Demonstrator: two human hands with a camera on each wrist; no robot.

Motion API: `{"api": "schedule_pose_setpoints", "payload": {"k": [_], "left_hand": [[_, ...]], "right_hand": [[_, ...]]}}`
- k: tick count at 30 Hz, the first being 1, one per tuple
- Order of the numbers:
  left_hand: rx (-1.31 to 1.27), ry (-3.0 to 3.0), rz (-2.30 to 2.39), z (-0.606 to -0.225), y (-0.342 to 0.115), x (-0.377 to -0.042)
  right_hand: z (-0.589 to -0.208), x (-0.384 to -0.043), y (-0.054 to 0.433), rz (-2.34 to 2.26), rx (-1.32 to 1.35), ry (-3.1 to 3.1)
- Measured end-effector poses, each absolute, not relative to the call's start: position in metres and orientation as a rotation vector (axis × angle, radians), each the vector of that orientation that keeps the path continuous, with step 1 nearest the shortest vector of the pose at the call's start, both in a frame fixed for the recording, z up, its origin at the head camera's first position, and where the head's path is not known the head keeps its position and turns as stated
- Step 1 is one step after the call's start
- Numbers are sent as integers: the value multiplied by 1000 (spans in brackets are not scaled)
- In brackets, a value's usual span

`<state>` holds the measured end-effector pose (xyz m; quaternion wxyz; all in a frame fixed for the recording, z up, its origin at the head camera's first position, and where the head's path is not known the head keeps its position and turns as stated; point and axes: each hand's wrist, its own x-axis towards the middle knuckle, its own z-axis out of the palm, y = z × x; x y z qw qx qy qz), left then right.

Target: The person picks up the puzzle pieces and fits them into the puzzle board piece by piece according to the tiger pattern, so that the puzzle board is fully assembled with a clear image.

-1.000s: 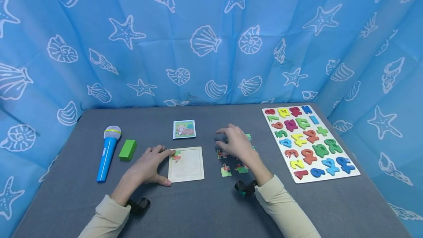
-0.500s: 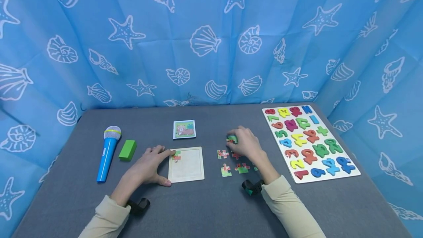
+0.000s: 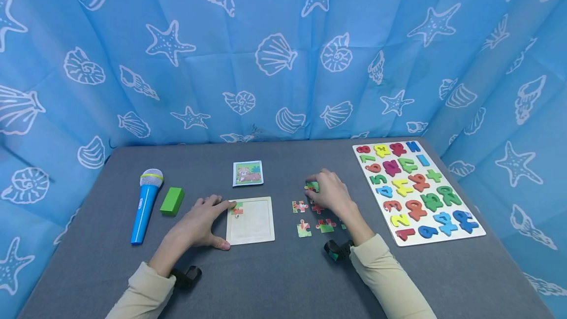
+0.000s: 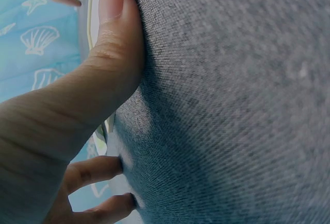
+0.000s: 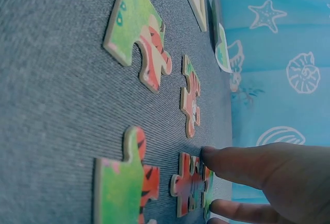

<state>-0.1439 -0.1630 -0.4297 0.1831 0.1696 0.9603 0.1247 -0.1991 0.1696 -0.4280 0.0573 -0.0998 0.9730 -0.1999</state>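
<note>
My left hand [image 3: 197,223] rests at the left side of a square wooden puzzle tray [image 3: 252,228], index fingertip by its upper left corner, thumb against the lower left edge. One jigsaw piece [image 3: 237,209] sits in that corner, partly under the index finger. In the left wrist view, the thumb [image 4: 116,33] lies along the tray's edge and two other fingertips touch the cloth. My right hand [image 3: 330,192] pinches a green-and-red jigsaw piece [image 3: 312,186] between thumb and fingers, close over the table. Several loose pieces [image 3: 303,228] lie around that hand, some hidden beneath it.
A small picture card [image 3: 248,173] showing an animal lies behind the tray. On the left are a blue toy microphone [image 3: 142,210] and a green block [image 3: 172,201]. A white board of coloured numbers and symbols [image 3: 407,193] lies right. A blue shell-print curtain [image 3: 283,87] hangs behind.
My right hand has come down a little to the right onto the far-left loose piece, its fingers closing round it. The left hand and tray have stayed put.
</note>
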Motion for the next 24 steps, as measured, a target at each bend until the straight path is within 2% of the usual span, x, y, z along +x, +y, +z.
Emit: {"api": "schedule_pose_setpoints", "payload": {"k": [24], "left_hand": [[468,2705,358,-431,-165,-145]], "right_hand": [[-429,-199,169,-586,-370,2949]]}}
